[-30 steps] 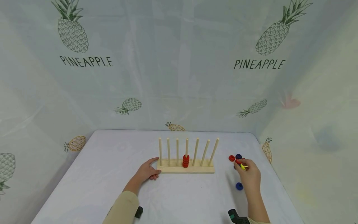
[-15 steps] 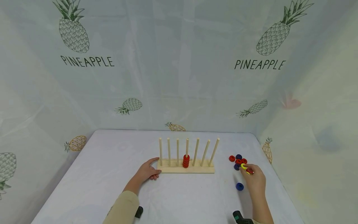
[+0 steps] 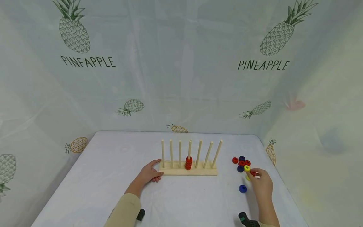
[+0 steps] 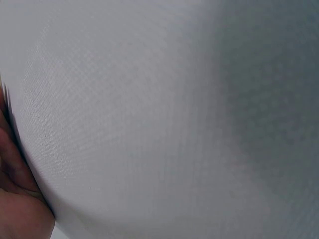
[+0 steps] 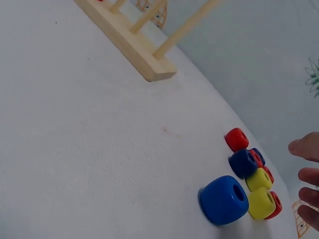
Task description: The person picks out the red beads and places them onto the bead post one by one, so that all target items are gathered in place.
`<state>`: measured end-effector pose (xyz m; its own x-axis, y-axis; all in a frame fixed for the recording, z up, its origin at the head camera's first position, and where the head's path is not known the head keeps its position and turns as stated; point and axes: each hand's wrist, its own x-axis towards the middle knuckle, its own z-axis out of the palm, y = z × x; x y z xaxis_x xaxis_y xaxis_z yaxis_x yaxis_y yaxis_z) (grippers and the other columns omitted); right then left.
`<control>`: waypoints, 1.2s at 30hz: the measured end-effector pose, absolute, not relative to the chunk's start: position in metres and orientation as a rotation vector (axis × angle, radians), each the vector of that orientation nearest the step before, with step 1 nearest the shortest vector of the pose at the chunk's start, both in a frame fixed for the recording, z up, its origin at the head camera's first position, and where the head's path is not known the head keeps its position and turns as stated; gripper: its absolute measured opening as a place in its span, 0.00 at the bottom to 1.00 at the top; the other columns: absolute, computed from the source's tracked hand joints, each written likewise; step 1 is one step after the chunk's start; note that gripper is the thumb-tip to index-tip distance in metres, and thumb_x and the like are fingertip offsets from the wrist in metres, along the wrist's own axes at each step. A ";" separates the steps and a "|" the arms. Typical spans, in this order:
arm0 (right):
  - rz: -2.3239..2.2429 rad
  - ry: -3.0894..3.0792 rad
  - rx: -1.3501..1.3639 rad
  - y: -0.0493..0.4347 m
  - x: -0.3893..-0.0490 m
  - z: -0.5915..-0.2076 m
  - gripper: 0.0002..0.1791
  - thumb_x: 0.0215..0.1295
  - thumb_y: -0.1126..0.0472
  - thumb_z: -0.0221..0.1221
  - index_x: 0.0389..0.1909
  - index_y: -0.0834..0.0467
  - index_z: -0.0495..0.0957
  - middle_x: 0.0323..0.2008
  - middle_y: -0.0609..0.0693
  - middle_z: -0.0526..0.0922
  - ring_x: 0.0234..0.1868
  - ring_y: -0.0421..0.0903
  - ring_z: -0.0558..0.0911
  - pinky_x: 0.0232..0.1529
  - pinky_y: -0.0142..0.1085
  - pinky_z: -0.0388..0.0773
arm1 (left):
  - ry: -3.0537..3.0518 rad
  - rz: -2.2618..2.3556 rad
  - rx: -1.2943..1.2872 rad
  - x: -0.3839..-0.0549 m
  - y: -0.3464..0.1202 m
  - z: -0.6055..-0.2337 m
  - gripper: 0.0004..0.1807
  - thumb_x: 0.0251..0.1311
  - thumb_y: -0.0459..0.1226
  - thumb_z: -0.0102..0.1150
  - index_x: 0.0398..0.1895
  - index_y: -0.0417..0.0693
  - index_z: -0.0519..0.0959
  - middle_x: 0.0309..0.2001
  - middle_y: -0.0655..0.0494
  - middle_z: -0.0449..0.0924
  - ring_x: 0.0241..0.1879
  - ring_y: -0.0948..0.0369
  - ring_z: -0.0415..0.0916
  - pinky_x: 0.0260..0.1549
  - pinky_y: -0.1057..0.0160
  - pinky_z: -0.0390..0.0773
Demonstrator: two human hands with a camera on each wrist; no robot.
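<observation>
A wooden peg stand (image 3: pixel 181 171) with several upright pegs stands on the table, and red beads (image 3: pixel 188 163) are stacked on its middle peg. My left hand (image 3: pixel 148 172) grips the stand's left end, index finger along the back and thumb at the front. Over the loose beads on the right is my right hand (image 3: pixel 261 183). In the right wrist view its fingers (image 5: pixel 310 196) are spread and hold nothing. Just by them lie a yellow bead (image 5: pixel 261 203) and a red bead (image 5: pixel 275 205). Another yellow bead (image 3: pixel 246 168) lies beside the thumb.
Red and dark blue beads cluster beyond the right hand, such as a red bead (image 3: pixel 235 160) and a blue bead (image 3: pixel 240 168). A separate blue bead (image 3: pixel 242 189) lies nearer me. A pineapple-print curtain (image 3: pixel 181 78) hangs behind the white table (image 3: pixel 181 201).
My right hand has shifted right and toward me, its fingers loosening from the yellow and red beads, which lie on the table now. The left hand keeps its place on the stand.
</observation>
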<state>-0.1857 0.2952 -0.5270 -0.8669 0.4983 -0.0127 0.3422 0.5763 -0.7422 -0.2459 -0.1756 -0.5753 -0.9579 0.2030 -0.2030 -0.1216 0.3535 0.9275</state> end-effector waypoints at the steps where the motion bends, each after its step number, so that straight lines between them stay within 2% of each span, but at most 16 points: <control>1: 1.159 -2.611 -0.704 0.297 -0.186 -0.528 0.19 0.65 0.57 0.63 0.50 0.66 0.77 0.52 0.67 0.72 0.51 0.65 0.70 0.46 0.54 0.75 | 2.338 1.638 0.075 -0.246 -0.176 -0.575 0.41 0.58 0.33 0.68 0.73 0.42 0.60 0.19 0.51 0.82 0.15 0.63 0.77 0.16 0.68 0.74; 12: 1.131 -2.644 -0.738 0.310 -0.193 -0.539 0.18 0.65 0.59 0.61 0.49 0.68 0.77 0.54 0.68 0.69 0.54 0.66 0.67 0.50 0.58 0.70 | 2.342 1.636 0.082 -0.244 -0.175 -0.573 0.41 0.57 0.32 0.68 0.73 0.40 0.60 0.19 0.51 0.81 0.15 0.63 0.76 0.15 0.69 0.74; 24: 1.154 -2.645 -0.816 0.319 -0.200 -0.545 0.19 0.66 0.59 0.62 0.51 0.68 0.76 0.53 0.69 0.69 0.52 0.66 0.68 0.47 0.55 0.73 | 2.330 1.675 0.087 -0.243 -0.174 -0.570 0.41 0.57 0.32 0.68 0.72 0.39 0.60 0.19 0.50 0.81 0.15 0.62 0.76 0.15 0.68 0.73; 29: 1.180 -2.655 -0.814 0.323 -0.202 -0.547 0.19 0.66 0.58 0.61 0.51 0.68 0.76 0.51 0.69 0.71 0.51 0.65 0.69 0.45 0.52 0.74 | 2.327 1.671 0.065 -0.245 -0.174 -0.572 0.41 0.57 0.32 0.68 0.72 0.40 0.60 0.19 0.51 0.81 0.15 0.63 0.76 0.15 0.68 0.73; 36: 1.206 -2.665 -0.825 0.328 -0.205 -0.551 0.19 0.67 0.57 0.61 0.50 0.67 0.76 0.47 0.66 0.75 0.45 0.61 0.72 0.33 0.38 0.73 | 2.322 1.678 0.062 -0.244 -0.173 -0.571 0.41 0.57 0.32 0.68 0.72 0.40 0.60 0.19 0.50 0.81 0.15 0.62 0.76 0.15 0.68 0.73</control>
